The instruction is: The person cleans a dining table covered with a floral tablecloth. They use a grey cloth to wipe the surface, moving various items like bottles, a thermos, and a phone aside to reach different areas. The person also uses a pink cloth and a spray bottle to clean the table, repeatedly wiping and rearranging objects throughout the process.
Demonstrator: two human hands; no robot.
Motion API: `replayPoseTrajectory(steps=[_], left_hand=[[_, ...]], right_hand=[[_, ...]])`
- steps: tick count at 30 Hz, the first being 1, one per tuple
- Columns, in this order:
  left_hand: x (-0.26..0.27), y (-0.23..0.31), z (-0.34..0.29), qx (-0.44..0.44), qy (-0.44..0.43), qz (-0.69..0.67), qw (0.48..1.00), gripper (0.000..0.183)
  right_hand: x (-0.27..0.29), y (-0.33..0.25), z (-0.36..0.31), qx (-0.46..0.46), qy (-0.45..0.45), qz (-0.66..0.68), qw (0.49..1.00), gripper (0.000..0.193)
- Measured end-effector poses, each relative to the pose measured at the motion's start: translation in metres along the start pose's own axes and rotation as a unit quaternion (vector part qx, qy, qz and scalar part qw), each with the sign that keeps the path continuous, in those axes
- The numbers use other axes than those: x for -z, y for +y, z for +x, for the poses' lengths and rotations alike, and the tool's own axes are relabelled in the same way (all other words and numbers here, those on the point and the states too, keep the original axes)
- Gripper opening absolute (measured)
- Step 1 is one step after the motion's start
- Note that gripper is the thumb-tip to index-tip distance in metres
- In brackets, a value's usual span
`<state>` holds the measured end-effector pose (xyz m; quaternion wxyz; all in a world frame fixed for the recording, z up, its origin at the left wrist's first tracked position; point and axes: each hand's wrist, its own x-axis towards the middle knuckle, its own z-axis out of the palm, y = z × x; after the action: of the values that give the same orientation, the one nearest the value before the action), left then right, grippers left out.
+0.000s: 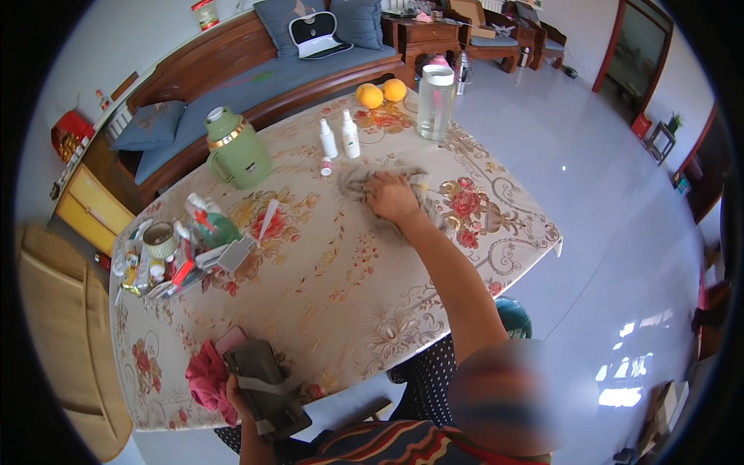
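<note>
My right hand (391,195), at the end of an outstretched arm, presses down on a crumpled grey-brown cloth (377,218) with its fingers curled into it. The cloth lies on the flowered tablecloth (310,263). At the near left edge of the table, my left hand (235,394) grips the side of a dark grey bag (265,380) with a lighter strap; part of the fingers is hidden. A crumpled pink cloth (206,377) and a pink flat object (230,339) lie beside it. Beyond the grey-brown cloth stand two white spray bottles (351,138) and a small jar (326,167).
A green thermos jug (237,151), two oranges (370,97) and a clear water pitcher (435,108) stand toward the far side. Small bottles and boxes crowd a container (174,283) at the left. A wooden sofa (232,58) backs the table; a teal bin (514,318) stands beside its right edge.
</note>
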<state>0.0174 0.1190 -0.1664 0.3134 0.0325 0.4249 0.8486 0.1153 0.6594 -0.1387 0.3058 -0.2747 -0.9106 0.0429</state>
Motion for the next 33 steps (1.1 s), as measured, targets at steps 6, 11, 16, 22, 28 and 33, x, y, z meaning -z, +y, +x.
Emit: replayPoseTrajectory(steps=[6,11,16,22,28,33], left_hand=[[0.028,0.008,0.003,-0.054,0.017,0.083,0.995,0.034],[0.018,0.011,0.001,-0.047,0.017,0.108,0.993,0.036],[0.016,0.013,0.0,-0.049,0.012,0.131,0.99,0.037],[0.014,0.012,-0.002,-0.044,-0.022,0.127,0.991,0.038],[0.005,0.006,0.007,-0.014,-0.135,0.04,0.99,0.038],[-0.019,0.004,0.004,0.066,-0.131,-0.054,0.988,0.041]], right_hand=[[0.024,0.083,0.035,-0.154,-0.09,-0.089,0.98,0.034],[0.07,0.161,0.011,-0.27,-0.095,-0.149,0.947,0.039],[0.13,0.22,-0.046,-0.407,-0.082,-0.157,0.896,0.041],[0.165,0.22,-0.107,-0.471,-0.031,-0.165,0.866,0.04],[0.138,0.149,-0.134,-0.337,0.022,-0.264,0.904,0.041],[0.106,0.031,-0.146,-0.195,0.028,-0.234,0.952,0.041]])
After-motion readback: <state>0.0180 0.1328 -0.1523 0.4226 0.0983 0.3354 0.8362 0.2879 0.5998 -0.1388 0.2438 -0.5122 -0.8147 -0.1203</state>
